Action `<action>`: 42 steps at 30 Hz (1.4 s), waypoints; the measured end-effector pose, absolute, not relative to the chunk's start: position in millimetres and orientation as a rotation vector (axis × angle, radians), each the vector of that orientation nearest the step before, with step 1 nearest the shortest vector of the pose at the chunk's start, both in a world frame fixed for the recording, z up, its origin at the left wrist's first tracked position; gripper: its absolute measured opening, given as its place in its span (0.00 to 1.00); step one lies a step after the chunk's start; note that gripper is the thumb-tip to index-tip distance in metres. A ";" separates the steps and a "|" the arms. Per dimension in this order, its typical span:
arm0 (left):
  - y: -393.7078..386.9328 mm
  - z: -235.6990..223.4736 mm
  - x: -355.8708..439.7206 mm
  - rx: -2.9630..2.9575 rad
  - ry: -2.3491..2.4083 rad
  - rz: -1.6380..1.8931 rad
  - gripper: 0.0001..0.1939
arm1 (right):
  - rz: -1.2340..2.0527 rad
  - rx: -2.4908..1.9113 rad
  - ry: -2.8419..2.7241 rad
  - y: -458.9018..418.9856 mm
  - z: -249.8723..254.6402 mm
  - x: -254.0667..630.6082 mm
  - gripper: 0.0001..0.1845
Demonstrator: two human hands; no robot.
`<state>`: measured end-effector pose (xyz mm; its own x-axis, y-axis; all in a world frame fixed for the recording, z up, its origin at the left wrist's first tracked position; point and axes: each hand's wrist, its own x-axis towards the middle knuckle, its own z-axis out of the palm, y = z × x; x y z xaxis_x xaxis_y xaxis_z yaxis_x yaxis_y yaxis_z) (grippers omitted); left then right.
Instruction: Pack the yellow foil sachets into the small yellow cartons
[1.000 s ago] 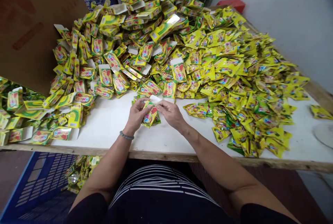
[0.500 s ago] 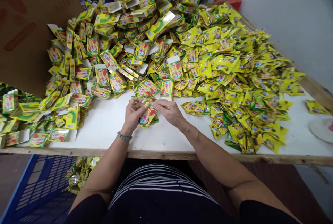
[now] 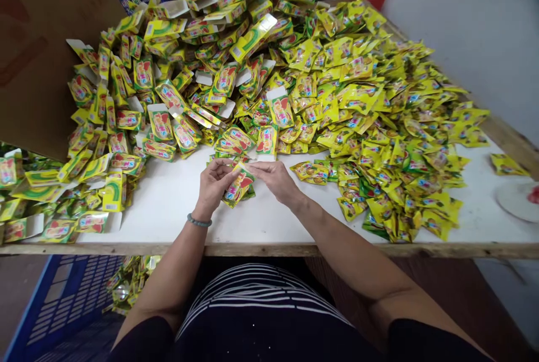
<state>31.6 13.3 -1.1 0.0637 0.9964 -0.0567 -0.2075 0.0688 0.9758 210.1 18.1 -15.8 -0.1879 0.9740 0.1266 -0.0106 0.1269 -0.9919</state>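
A small yellow-green carton (image 3: 239, 187) with a red fruit print is tilted just above the white table. My left hand (image 3: 214, 183) is closed around its left side, thumb across the front. With thumb and fingertips pinched together, my right hand (image 3: 274, 180) grips the carton's upper end at the flap. Part of a yellow-green pack lies beneath the carton, mostly covered. Just beyond my fingers are another carton (image 3: 266, 140) with its white flap towards me and a few shiny sachets (image 3: 234, 141).
Loose cartons (image 3: 168, 92) heap up at the left and back; yellow sachets (image 3: 379, 126) pile on the right. A large cardboard box (image 3: 37, 59) stands at left. Below the table's wooden edge (image 3: 261, 250) is a blue crate (image 3: 63, 306). A white round lid (image 3: 516, 202) lies far right.
The view has shifted slightly, so the piles appear a little further left and up. Both hands keep hold of the same carton, with only slight finger movement at its upper end.
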 end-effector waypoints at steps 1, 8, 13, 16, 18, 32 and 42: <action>13.2 -1.0 30.8 1.022 1.041 1.215 0.23 | 1.152 -1.019 -1.486 15.6 -14.4 210.2 0.14; 12.2 0.9 29.7 0.935 1.005 1.203 0.24 | 0.477 -1.067 -1.797 -8.9 -13.6 191.8 0.19; 14.2 0.7 31.5 0.864 1.012 1.247 0.25 | 0.588 -1.176 -1.625 -14.8 -14.9 179.8 0.22; 14.9 -1.3 31.8 0.872 1.021 1.249 0.27 | 0.669 -1.175 -1.619 -12.8 -13.7 178.9 0.23; 15.1 -0.6 29.5 0.902 1.052 1.235 0.28 | 0.684 -1.115 -1.688 -10.4 -13.0 179.4 0.22; -77.7 109.0 -193.3 1.758 1.846 -0.124 0.09 | 0.320 -1.767 -1.514 40.2 -17.6 244.3 0.18; -3.5 57.9 -33.8 2.388 1.561 0.855 0.36 | 0.409 -1.452 -1.479 35.0 -15.7 242.0 0.14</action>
<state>-33.8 -3.5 57.9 0.2904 0.8815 0.3722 0.7883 -0.4409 0.4292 242.0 35.0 -15.7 0.2006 0.8950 0.3985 0.5634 0.2274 -0.7943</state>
